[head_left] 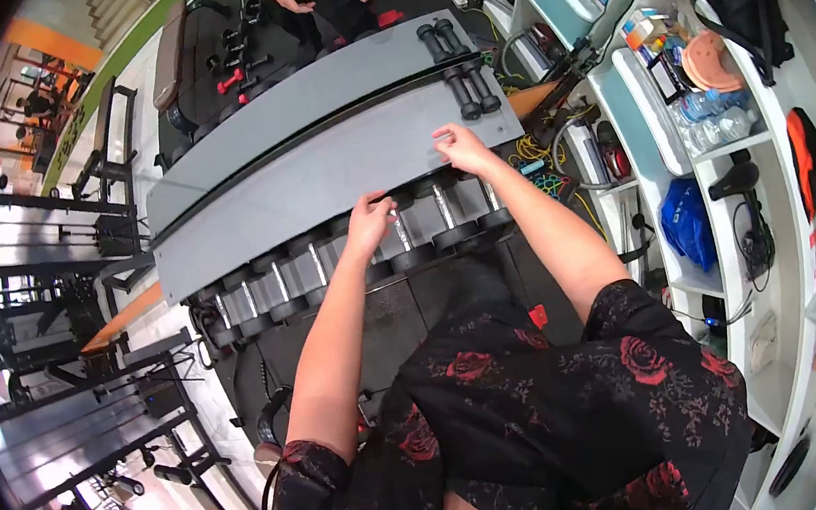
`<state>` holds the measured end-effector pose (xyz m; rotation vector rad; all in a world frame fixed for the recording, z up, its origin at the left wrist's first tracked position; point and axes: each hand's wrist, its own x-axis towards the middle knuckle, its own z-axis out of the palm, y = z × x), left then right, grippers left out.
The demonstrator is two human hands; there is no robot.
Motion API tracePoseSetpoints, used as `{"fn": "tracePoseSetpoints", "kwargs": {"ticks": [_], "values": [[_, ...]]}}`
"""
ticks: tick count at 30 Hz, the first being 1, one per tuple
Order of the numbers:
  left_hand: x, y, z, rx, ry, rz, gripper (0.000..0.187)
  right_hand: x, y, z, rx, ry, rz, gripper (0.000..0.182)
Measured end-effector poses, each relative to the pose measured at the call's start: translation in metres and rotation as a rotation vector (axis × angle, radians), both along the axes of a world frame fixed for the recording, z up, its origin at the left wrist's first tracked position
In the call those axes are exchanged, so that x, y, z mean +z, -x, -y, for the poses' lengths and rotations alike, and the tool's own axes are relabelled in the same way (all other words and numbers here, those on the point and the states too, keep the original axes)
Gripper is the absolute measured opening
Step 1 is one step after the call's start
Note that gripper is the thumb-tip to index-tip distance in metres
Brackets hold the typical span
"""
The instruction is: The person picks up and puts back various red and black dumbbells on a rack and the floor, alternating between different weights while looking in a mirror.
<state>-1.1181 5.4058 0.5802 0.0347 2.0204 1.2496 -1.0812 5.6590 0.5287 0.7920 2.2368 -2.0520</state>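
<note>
My left hand (371,225) hovers at the front edge of the grey rack top (290,193), fingers loosely bent and apart with nothing in them. Close by it, a large dumbbell (404,235) with a silver handle lies in the row below the edge. Further right, my right hand (462,148) is held over the rack top, fingers slightly curled and apart, also without anything. Beyond that hand, two small dark dumbbells (472,93) lie side by side at the right end of the top. Whether either hand touches the rack cannot be made out.
A mirror (260,101) behind the rack top reflects the small dumbbells and a pair of hands. White shelves (719,159) at right hold bottles, a blue bag (688,223) and a black hairdryer (734,180). Colourful cords (549,183) hang beside the rack's right end. Gym machines stand left.
</note>
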Motion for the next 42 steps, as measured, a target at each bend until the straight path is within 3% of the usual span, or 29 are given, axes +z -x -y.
{"fn": "tracePoseSetpoints", "kwargs": {"ticks": [2, 6, 8, 10, 11, 15, 20, 22, 24, 28, 29, 31, 33, 34, 37, 38, 39, 42], "values": [[-0.022, 0.025, -0.036, 0.009, -0.126, 0.011, 0.041, -0.029, 0.018, -0.045, 0.0, -0.098, -0.012, 0.034], [-0.032, 0.052, -0.102, 0.01, -0.121, 0.064, 0.042, -0.069, 0.041, -0.108, -0.157, -0.259, 0.004, 0.035], [-0.043, 0.066, -0.132, -0.026, -0.087, 0.117, 0.043, -0.076, 0.05, -0.131, -0.154, -0.291, 0.081, 0.044], [-0.055, 0.079, -0.161, -0.02, -0.076, 0.141, 0.044, -0.067, 0.056, -0.14, -0.251, -0.534, 0.161, 0.054], [-0.065, 0.087, -0.174, -0.036, -0.047, 0.115, 0.046, -0.06, 0.061, -0.146, -0.231, -0.466, 0.268, 0.064], [-0.131, 0.115, -0.222, -0.05, -0.038, -0.011, 0.056, -0.074, 0.08, -0.162, -0.218, -0.554, 0.369, 0.073], [-0.152, 0.118, -0.273, -0.019, -0.073, -0.117, 0.064, -0.093, 0.094, -0.164, -0.149, -0.476, 0.48, 0.068], [-0.166, 0.119, -0.29, -0.047, 0.003, -0.223, 0.07, -0.106, 0.095, -0.16, -0.164, -0.595, 0.373, 0.062], [-0.188, 0.123, -0.304, -0.04, 0.01, -0.176, 0.07, -0.11, 0.091, -0.155, -0.148, -0.671, 0.365, 0.057], [-0.191, 0.115, -0.32, -0.003, 0.124, -0.364, 0.064, -0.102, 0.095, -0.154, -0.091, -0.599, 0.528, 0.057], [-0.199, 0.115, -0.323, -0.087, 0.225, -0.431, 0.063, -0.097, 0.095, -0.155, -0.063, -0.619, 0.54, 0.056], [-0.194, 0.118, -0.32, -0.152, 0.327, -0.506, 0.063, -0.098, 0.098, -0.161, -0.028, -0.648, 0.537, 0.055], [-0.171, 0.114, -0.304, -0.104, 0.256, -0.156, 0.058, -0.107, 0.093, -0.164, 0.006, -0.519, 0.508, 0.051], [-0.157, 0.108, -0.292, -0.088, 0.264, -0.157, 0.058, -0.109, 0.087, -0.158, -0.018, -0.489, 0.387, 0.048], [-0.11, 0.08, -0.241, 0.011, 0.106, -0.049, 0.051, -0.091, 0.056, -0.111, -0.039, -0.162, 0.163, 0.044], [-0.105, 0.069, -0.22, 0.119, -0.053, 0.111, 0.042, -0.084, 0.042, -0.09, -0.013, -0.111, 0.132, 0.043], [-0.105, 0.056, -0.194, 0.154, -0.069, 0.113, 0.038, -0.071, 0.035, -0.072, 0.038, 0.042, 0.135, 0.041], [-0.101, 0.028, -0.113, 0.288, -0.03, 0.066, 0.035, -0.067, 0.019, -0.015, 0.271, -0.031, 0.098, 0.041]]}}
